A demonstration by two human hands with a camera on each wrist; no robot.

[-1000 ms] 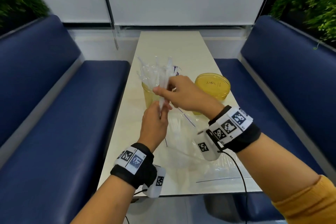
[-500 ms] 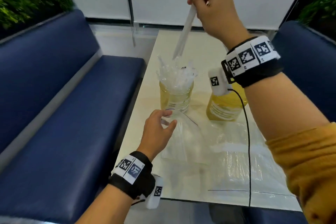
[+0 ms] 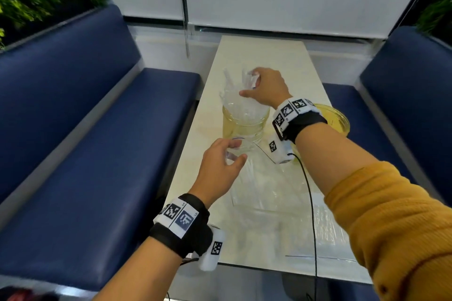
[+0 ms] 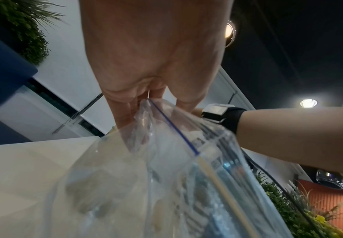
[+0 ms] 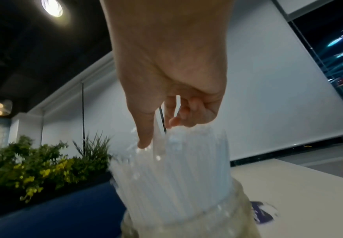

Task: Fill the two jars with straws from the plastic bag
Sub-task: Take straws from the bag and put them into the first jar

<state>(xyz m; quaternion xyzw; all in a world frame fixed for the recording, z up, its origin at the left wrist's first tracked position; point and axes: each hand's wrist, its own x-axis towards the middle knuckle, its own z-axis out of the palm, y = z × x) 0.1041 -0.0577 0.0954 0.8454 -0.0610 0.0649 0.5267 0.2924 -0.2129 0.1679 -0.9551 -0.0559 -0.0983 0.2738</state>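
Observation:
The left jar point(image 3: 244, 127) of yellowish glass stands mid-table, packed with clear straws point(image 3: 234, 98) that stick up above its rim. My right hand point(image 3: 249, 85) is on the straw tops, thumb and curled fingers round one straw point(image 5: 158, 128) among the bundle point(image 5: 176, 169). The right jar point(image 3: 338, 117) stands beside it, mostly hidden behind my right wrist. My left hand point(image 3: 232, 154) pinches the mouth of the clear plastic bag point(image 3: 269, 190), which lies on the near table. In the left wrist view the left hand point(image 4: 152, 98) holds the bag's blue-lined edge point(image 4: 172, 127) lifted.
The narrow cream table point(image 3: 261, 56) runs between two blue benches point(image 3: 97, 154) point(image 3: 403, 80). A wrist cable point(image 3: 310, 203) trails over the bag. White blinds and plants line the far side.
My right hand has come down from high above the table with the straw to the left jar's bundle. My left hand stays on the bag's mouth.

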